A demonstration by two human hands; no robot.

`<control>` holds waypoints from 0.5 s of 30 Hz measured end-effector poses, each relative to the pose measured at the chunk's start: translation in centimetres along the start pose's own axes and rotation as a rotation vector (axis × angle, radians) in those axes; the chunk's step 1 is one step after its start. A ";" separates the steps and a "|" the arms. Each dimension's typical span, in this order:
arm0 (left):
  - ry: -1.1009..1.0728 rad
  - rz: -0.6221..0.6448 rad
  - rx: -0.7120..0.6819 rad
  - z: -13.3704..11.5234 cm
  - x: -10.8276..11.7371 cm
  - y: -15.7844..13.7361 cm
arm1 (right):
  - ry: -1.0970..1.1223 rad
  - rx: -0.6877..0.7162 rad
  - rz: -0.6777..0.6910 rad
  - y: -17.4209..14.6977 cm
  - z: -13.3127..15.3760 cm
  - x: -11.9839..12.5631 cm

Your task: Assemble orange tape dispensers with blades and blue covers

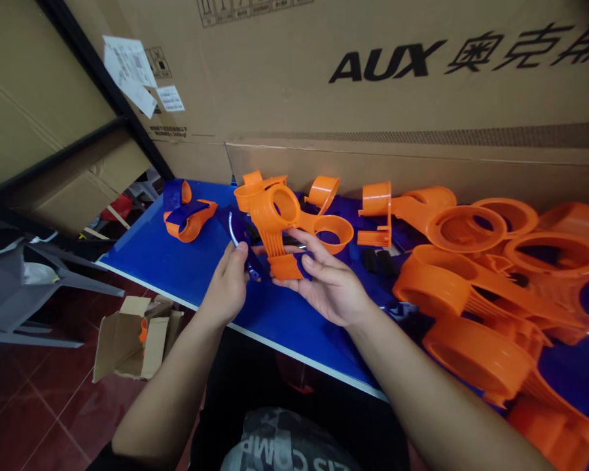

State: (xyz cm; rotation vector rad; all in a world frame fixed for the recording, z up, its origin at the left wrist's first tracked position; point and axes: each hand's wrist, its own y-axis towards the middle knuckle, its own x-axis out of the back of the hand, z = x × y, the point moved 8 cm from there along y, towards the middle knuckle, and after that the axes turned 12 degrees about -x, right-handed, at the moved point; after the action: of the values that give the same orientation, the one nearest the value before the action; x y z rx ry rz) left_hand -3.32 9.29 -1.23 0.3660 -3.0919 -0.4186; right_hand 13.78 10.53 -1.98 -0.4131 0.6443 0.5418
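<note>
My left hand (230,281) is closed round a dark blue curved plastic part (239,235), with a shiny highlight along its edge. In my right hand (331,284) is an orange tape dispenser body (269,232), gripped at its ribbed lower end, its ring tilted upward. A small blue piece (302,265) shows at that end by my thumb; whether it is attached I cannot tell. The two held parts are close together above the blue table (186,261). Just behind them lie more orange dispenser bodies (341,229).
A large pile of orange dispenser bodies (466,226) covers the table's right side. Orange-and-blue dispensers (189,219) lie at the far left corner. Big cardboard cartons (275,98) wall off the back. An open cardboard box (122,340) and a grey plastic stool (24,281) stand on the floor.
</note>
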 end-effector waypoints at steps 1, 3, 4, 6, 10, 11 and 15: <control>-0.015 0.012 -0.005 0.1 -0.2 0.0 | -0.001 -0.001 0.001 0.0 -0.1 0.1; -0.064 0.039 0.001 0.2 -0.8 0.1 | -0.003 -0.005 0.002 0.1 -0.2 0.3; -0.094 0.045 -0.001 0.1 -1.0 0.1 | -0.003 -0.009 0.003 0.2 -0.2 0.4; -0.166 0.053 -0.007 -0.1 -1.3 0.2 | -0.002 -0.012 0.007 0.2 -0.2 0.4; -0.266 0.039 0.004 -0.8 -1.7 0.2 | -0.001 -0.022 0.038 0.0 0.2 0.0; -0.287 0.031 0.014 -1.0 -1.7 0.2 | 0.004 -0.033 0.052 -0.1 0.2 -0.2; -0.376 -0.001 0.056 -1.9 -1.9 -0.2 | 0.033 -0.067 0.101 -0.1 0.5 -0.5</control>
State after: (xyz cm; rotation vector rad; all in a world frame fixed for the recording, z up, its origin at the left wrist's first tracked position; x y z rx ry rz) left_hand -1.33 9.06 0.60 0.3224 -3.4742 -0.4484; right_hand 13.68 10.52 -1.25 -0.4547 0.6832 0.6553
